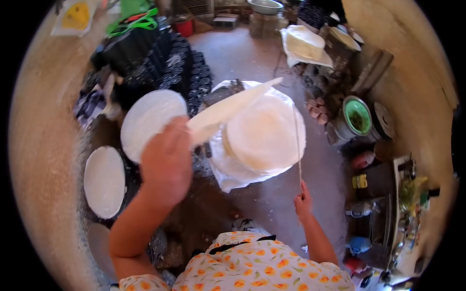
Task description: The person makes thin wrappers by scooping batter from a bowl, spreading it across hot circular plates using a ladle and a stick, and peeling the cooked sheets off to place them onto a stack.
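My left hand (167, 162) is closed on the edge of a thin pale flatbread sheet (228, 107), which stretches up and to the right in the air. Under and beyond it, a stack of round flatbreads (264, 133) lies on a white cloth (227, 178). My right hand (303, 203) grips a long thin stick (297, 140) that points upward along the stack's right edge. Just behind my left hand is a round white surface (150, 119). A second round white surface (105, 182) lies further left. The fingertips of my left hand are blurred.
Black ridged objects (177, 63) stand at the upper left. Another flatbread stack (305, 42) sits on cloth at the upper right. To the right are a green bowl (357, 115) and a shelf (395, 208) with jars and containers. A metal basin (265, 6) is at the back.
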Demonstrator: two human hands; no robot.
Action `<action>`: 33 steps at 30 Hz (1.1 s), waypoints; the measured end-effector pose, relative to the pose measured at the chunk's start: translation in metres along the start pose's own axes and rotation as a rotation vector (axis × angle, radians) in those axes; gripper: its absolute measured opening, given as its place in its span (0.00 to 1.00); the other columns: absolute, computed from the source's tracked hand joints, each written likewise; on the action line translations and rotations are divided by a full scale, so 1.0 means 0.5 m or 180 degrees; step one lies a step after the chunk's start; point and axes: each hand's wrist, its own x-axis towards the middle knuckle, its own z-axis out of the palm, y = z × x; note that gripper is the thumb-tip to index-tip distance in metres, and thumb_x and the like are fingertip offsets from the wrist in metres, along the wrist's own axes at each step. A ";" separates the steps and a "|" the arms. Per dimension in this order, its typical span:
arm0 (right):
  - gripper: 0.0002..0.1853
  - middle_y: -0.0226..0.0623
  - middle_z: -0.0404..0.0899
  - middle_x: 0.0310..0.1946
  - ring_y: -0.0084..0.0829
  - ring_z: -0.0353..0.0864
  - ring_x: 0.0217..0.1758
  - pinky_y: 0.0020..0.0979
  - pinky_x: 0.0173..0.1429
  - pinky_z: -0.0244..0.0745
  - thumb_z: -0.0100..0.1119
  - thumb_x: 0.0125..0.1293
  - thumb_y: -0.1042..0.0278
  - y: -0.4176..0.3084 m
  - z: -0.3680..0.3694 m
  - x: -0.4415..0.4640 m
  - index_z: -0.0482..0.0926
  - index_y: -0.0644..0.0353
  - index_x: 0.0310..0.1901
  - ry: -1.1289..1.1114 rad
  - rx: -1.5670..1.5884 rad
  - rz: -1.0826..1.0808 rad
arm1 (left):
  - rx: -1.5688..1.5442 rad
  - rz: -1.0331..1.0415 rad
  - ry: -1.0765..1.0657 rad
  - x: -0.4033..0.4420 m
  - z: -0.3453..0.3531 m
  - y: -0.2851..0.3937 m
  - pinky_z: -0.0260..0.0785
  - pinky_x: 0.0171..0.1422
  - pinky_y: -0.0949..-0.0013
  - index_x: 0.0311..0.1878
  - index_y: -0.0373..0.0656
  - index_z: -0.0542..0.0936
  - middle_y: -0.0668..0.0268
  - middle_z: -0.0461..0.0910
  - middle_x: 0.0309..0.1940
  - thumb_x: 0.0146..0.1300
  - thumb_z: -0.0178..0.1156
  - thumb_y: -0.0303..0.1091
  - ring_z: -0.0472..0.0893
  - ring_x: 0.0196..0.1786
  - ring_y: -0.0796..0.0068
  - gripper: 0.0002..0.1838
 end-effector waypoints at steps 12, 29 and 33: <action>0.35 0.22 0.66 0.20 0.14 0.62 0.19 0.20 0.22 0.61 0.48 0.56 0.84 0.122 -0.157 -0.158 0.65 0.50 0.68 0.1131 -0.0439 0.0411 | -0.0904 0.0954 -0.1000 -0.173 0.656 0.159 0.69 0.55 0.60 0.40 0.33 0.78 0.52 0.75 0.51 0.53 0.54 0.28 0.76 0.54 0.59 0.12; 0.26 0.24 0.70 0.20 0.14 0.63 0.17 0.19 0.20 0.61 0.41 0.70 0.75 -0.144 0.307 0.120 0.61 0.51 0.69 -0.2841 -0.0837 -0.1927 | 0.0005 -0.3574 -0.1832 -0.722 0.172 0.143 0.61 0.66 0.57 0.43 0.34 0.77 0.50 0.74 0.51 0.55 0.52 0.28 0.70 0.61 0.54 0.13; 0.29 0.25 0.69 0.19 0.16 0.64 0.18 0.22 0.23 0.63 0.40 0.65 0.78 -0.158 0.476 0.042 0.60 0.51 0.70 -0.3822 -0.1056 -0.2542 | 0.0104 -0.5371 -0.1510 -0.914 0.021 0.337 0.68 0.58 0.56 0.41 0.40 0.78 0.51 0.75 0.45 0.52 0.56 0.28 0.73 0.56 0.53 0.12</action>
